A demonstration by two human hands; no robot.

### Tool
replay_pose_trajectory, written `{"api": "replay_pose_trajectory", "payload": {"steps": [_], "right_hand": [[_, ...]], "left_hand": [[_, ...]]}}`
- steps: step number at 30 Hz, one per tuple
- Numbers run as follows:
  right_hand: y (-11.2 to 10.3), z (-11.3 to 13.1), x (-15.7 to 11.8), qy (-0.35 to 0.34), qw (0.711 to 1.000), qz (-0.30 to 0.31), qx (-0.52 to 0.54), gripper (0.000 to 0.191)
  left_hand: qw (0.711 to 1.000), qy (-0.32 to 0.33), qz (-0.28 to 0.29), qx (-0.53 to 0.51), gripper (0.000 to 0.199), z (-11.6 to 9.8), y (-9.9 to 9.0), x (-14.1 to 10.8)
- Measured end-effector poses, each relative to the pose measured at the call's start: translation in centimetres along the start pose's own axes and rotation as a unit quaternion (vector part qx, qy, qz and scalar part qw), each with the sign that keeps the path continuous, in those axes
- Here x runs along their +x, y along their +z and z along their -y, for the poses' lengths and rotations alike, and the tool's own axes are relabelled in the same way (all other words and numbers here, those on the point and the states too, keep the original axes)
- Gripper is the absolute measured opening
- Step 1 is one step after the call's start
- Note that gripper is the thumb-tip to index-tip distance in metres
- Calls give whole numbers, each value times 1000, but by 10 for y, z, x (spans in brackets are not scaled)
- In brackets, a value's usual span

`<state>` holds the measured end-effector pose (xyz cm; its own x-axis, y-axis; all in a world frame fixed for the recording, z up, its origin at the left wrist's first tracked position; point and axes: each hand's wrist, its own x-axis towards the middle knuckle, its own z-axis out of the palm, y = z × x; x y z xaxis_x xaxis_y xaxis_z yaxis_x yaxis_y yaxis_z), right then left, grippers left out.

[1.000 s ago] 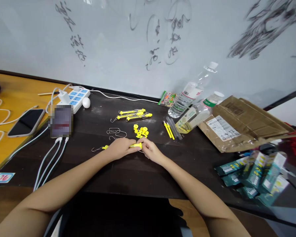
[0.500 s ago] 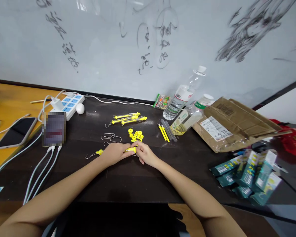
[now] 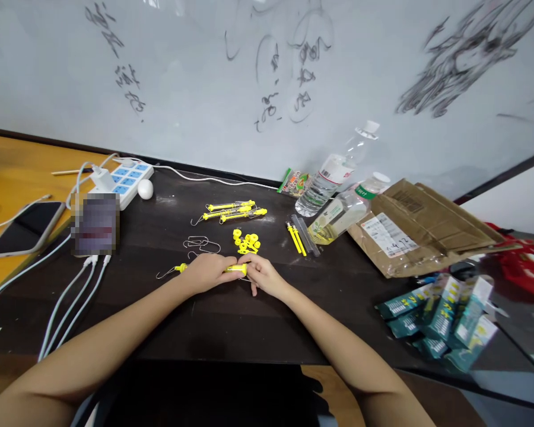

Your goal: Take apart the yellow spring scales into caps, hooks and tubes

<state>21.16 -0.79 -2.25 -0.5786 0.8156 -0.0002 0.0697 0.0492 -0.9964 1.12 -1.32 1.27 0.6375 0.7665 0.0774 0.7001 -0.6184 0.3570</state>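
Observation:
My left hand (image 3: 208, 273) is wrapped round a yellow spring scale (image 3: 237, 269), whose metal hook (image 3: 164, 274) sticks out to the left. At the scale's right end, the fingers of my right hand (image 3: 266, 277) are pinched against the yellow end piece. A thin bit of wire shows just under those fingers; its far part is hidden. Loose bent wire hooks (image 3: 201, 243) lie behind my left hand. Small yellow plastic caps (image 3: 248, 242) form a pile beyond my fingertips. Farther back rest several assembled spring scales (image 3: 235, 212). Yellow rods (image 3: 296, 239) lie beside clear tubes (image 3: 305, 236) to the right.
Two bottles, one of water (image 3: 323, 184) and one of yellowish liquid (image 3: 345, 209), stand near a snack packet (image 3: 292, 182). A cardboard parcel (image 3: 409, 225) and green boxes (image 3: 436, 320) occupy the right. On the left are a power strip (image 3: 131, 181), cables and a phone (image 3: 25, 227).
The view has shifted slightly. Both hands stay at the spring scale in nearly the same place; the fingers of my right hand have moved a little at its end.

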Motion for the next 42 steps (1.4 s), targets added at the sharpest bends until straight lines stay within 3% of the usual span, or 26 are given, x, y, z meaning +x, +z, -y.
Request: {"api": "replay_pose_trajectory", "payload": {"steps": [6,9,14,21,24,27,31,36,39,42], "right_hand": [[0,-3,-1,-2,1000,-13,-26,23],[2,0,2,0,999,-26,-27,25],[3,5,8,-51,991,-100,-67,26],[3,-1,5,31,996,-70,-45,31],[2,-2,3,13,994,-83,-76,29],[0,4,6,-47,983,-94,-147,24],[0,22,24,-63,970,-21,-233,32],[8,36,67,-51,954,42,-292,39],[11,36,85,-53,948,36,-313,42],[11,37,89,-75,928,-20,-366,34]], "left_hand": [[999,-19,2,44,54,2,1,-1],[998,-28,-13,58,51,-10,6,-2],[996,80,-27,39,52,-38,18,-4],[992,-32,-58,103,47,-10,7,-1],[993,-25,-54,100,49,-11,7,-2],[995,-12,-29,89,48,-18,12,-3],[997,10,-13,73,43,-19,18,-4],[997,-2,-15,79,41,-18,16,-4],[997,-4,-14,80,37,-18,13,-4],[997,6,-20,80,32,-18,11,-4]]}}
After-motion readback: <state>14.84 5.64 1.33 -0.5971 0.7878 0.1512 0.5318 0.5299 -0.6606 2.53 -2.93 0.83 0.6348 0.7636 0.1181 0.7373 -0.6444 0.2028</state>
